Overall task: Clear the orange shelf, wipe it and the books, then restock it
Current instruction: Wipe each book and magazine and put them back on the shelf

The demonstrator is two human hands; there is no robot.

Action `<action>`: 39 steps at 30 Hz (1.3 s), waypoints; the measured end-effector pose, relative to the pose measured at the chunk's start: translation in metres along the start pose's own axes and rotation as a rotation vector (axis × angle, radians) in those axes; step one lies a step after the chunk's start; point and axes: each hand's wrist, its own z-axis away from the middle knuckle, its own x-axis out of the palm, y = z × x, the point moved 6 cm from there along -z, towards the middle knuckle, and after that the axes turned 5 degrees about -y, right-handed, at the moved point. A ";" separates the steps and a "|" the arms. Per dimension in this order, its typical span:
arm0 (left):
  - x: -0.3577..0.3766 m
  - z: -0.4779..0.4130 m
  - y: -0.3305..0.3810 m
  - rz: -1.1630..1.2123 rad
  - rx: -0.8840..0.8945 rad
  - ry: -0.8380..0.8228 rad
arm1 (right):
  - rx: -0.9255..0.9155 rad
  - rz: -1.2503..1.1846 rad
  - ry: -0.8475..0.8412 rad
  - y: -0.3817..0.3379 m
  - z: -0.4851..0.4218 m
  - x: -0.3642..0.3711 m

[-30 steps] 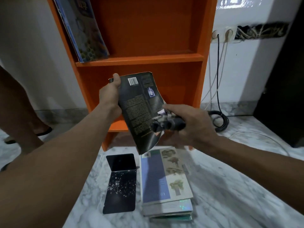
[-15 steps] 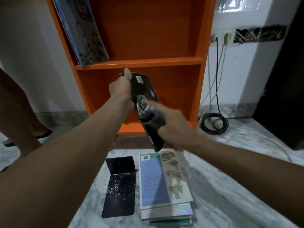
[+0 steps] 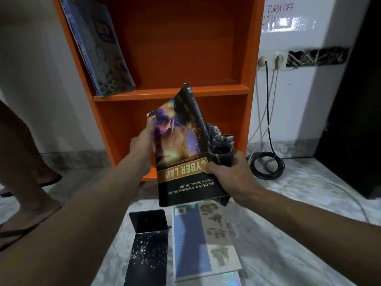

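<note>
Nearest you, a book stack and a black bookend lie on the marble floor. Above them, your left hand grips the Cyber Law book by its far corner. Your right hand clutches a grey cloth against its spine edge. Beyond is the orange shelf, with blue books leaning on its upper board.

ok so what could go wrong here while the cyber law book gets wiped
1. The left hand grips the Cyber Law book by one corner and the cover bends; it could crease or drop onto the stack of books below.
2. The right hand holds both cloth and book edge, a weak-looking grip.
3. The blue books lean steeply on the orange shelf; a bump might topple them.
</note>
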 end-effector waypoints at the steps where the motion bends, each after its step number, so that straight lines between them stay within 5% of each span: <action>1: -0.003 0.001 -0.005 0.049 -0.046 -0.091 | 0.029 -0.062 -0.013 0.001 0.003 0.000; 6: -0.003 0.005 0.004 0.121 0.019 -0.169 | 0.139 -0.165 -0.159 0.010 0.014 0.005; 9: -0.003 0.005 0.009 0.135 0.077 -0.132 | 0.119 -0.286 0.052 -0.010 -0.009 -0.017; 11: -0.005 0.006 0.009 0.102 0.089 -0.140 | -0.051 -0.285 0.246 -0.043 -0.037 -0.042; 13: -0.003 0.007 0.008 0.024 0.092 -0.160 | -0.213 -0.152 0.258 -0.082 -0.057 -0.047; 16: 0.001 0.007 0.010 -0.006 0.132 -0.137 | -0.327 0.178 0.034 -0.073 -0.045 -0.018; 20: -0.016 0.002 0.018 0.028 0.184 -0.043 | -0.618 0.755 -0.260 0.023 0.029 0.005; 23: -0.035 -0.001 0.019 0.021 0.211 0.040 | -0.387 0.908 -0.467 0.058 0.033 -0.014; 25: -0.038 -0.001 0.016 0.024 0.199 0.051 | -0.318 0.819 -0.188 0.019 0.010 -0.031; 27: -0.033 0.000 0.015 0.039 0.198 0.031 | -0.462 0.623 0.135 -0.046 -0.013 -0.039; 31: -0.009 0.005 0.014 0.045 0.169 -0.032 | -0.685 0.760 0.257 -0.113 -0.047 -0.013; 34: 0.006 0.009 0.019 0.047 0.177 -0.056 | -0.666 1.070 0.025 -0.051 -0.036 0.025; 39: -0.003 0.010 0.021 0.066 0.162 -0.044 | -0.524 1.242 -0.665 0.064 0.040 0.043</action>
